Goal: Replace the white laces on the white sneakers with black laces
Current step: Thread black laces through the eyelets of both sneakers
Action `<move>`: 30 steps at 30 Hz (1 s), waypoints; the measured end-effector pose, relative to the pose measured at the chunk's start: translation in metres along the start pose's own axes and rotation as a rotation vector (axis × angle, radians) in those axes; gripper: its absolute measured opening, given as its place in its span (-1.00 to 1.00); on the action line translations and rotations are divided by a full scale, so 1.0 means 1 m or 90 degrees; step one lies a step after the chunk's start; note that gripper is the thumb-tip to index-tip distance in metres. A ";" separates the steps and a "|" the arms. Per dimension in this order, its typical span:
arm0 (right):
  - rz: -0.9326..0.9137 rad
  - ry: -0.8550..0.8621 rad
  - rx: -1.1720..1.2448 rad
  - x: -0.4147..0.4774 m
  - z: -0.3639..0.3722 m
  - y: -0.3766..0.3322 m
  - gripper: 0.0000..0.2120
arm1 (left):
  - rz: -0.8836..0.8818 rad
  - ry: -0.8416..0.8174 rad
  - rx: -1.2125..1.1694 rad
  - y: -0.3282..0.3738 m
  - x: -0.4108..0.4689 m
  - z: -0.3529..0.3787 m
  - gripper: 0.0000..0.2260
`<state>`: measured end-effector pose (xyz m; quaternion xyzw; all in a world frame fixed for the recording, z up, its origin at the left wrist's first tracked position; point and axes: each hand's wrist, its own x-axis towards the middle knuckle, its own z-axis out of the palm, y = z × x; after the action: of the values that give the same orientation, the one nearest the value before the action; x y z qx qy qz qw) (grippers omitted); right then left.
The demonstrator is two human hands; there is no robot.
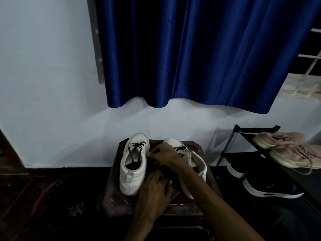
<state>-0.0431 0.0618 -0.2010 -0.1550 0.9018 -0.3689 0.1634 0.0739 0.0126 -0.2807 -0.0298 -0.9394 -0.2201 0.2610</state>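
Note:
Two white sneakers stand on a dark stool (205, 153), toes toward the wall. The left sneaker (132, 164) has a black lace (137, 146) through its front eyelets, loose ends trailing into its opening. The right sneaker (194, 164) also shows black lacing (180, 150) near its toe. My right hand (165, 155) reaches across the right sneaker; its curled fingers pinch a dark lace in the gap between the shoes. My left hand (154, 188) lies nearer me between the heels, fingers spread on a dark flat thing on the stool. The gap itself is too dark to read.
A pale tangle like loose laces (76, 208) lies on the dark floor to the left. A black shoe rack (243, 136) stands at the right with pink sneakers (284, 146) on top and black shoes (267, 186) below. A blue curtain (199, 58) hangs on the wall behind.

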 end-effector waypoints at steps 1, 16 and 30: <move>0.010 -0.001 0.000 0.001 0.002 -0.001 -0.72 | 0.000 0.000 -0.007 0.000 0.000 -0.001 -0.80; -0.046 -0.058 0.642 -0.025 -0.093 -0.038 -0.88 | 0.004 0.060 0.103 0.011 0.001 -0.006 -0.76; -0.156 -0.018 0.262 -0.039 -0.120 -0.064 -0.81 | -0.054 0.219 -0.270 0.016 0.121 -0.103 -0.57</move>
<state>-0.0467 0.1075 -0.0673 -0.2317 0.7798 -0.5595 0.1584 0.0215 -0.0243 -0.1350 -0.0067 -0.8147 -0.4241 0.3954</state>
